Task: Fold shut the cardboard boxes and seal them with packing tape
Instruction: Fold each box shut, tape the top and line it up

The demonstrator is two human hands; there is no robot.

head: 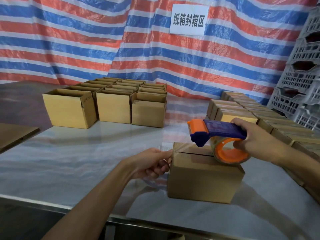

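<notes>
On table [86, 153] — one box [204, 181], one dispenser [223, 132]

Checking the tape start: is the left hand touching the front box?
Touching. Head view shows the left hand pinching the left end of the box.

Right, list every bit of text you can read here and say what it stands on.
"纸箱封箱区": on the white paper sign hung on the striped tarp.
Small print on the side of the front-left open box: too blurred to read.
Print on the blue handle of the tape dispenser: too blurred to read.
The box being taped: no text shows.
</notes>
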